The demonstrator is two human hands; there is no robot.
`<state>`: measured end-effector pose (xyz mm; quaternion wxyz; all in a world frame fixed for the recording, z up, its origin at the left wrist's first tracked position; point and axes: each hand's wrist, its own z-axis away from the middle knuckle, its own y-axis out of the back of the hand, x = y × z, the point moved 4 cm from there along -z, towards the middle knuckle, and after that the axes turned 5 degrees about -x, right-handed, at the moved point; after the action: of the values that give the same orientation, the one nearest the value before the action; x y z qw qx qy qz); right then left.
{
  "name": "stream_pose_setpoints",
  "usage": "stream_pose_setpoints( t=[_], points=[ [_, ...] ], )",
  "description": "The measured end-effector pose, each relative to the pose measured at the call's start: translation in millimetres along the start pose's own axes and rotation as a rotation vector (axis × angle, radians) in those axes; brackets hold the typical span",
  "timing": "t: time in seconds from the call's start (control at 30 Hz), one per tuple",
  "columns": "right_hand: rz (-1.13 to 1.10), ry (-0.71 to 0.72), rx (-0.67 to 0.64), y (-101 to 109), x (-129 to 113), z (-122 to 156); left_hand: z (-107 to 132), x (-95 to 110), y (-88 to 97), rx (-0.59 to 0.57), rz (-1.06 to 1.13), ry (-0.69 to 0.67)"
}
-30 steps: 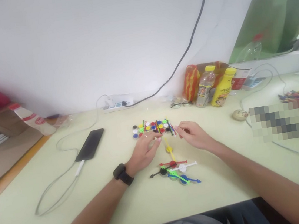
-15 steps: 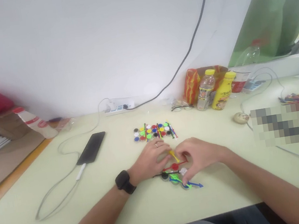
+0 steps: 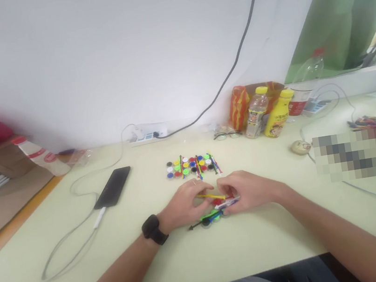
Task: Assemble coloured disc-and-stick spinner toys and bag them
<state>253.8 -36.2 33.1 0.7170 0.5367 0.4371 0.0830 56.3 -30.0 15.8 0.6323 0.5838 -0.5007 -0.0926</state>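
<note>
Small coloured arrow spinners with round discs lie bunched between my two hands. My left hand (image 3: 185, 203), with a ring and a black watch, curls around a yellow arrow spinner (image 3: 217, 197), whose arrow sticks out to the right between finger and thumb. My right hand (image 3: 252, 190) is closed at the right side of the bunch, its fingertips on a white arrow spinner (image 3: 223, 204). Just below are a red disc (image 3: 216, 201), a green arrow spinner (image 3: 215, 218) and a black arrow (image 3: 195, 225) pointing left. My fingers hide part of the bunch.
Beyond my hands, more discs (image 3: 185, 171) stand in rows with thin arrows between them. A phone (image 3: 113, 187) charges on the left. Bottles (image 3: 279, 115), glasses (image 3: 226, 134) and a power strip (image 3: 146, 135) line the wall. A round object (image 3: 300, 147) sits at right.
My right thumb has drawn up and in, closing the right hand on the bunch. The spinners are pressed closer together. The black and white arrows have turned, and the yellow one lies flatter.
</note>
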Motion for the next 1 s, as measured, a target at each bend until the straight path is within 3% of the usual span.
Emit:
stream_pose_setpoints(
  t=[0.3,0.57,0.67,0.77,0.83,1.0],
  points=[
    [-0.049,0.0,-0.006,1,7,0,1,22,-3.7,-0.13,0.015,-0.104],
    [-0.261,0.001,-0.097,13,18,-1,-1,14,8.6,-0.175,0.087,-0.095],
    [-0.29,-0.009,0.074,30,47,-13,-2,9,12.2,-0.186,0.078,-0.095],
    [-0.102,-0.104,0.393,43,89,-32,-1,8,15.7,-0.179,0.006,-0.075],
    [0.142,-0.16,0.513,45,111,-46,0,10,18.4,-0.158,-0.04,-0.07],
    [0.524,-0.264,0.443,33,135,-88,3,8,26.2,-0.043,-0.046,-0.071]
  ],
)
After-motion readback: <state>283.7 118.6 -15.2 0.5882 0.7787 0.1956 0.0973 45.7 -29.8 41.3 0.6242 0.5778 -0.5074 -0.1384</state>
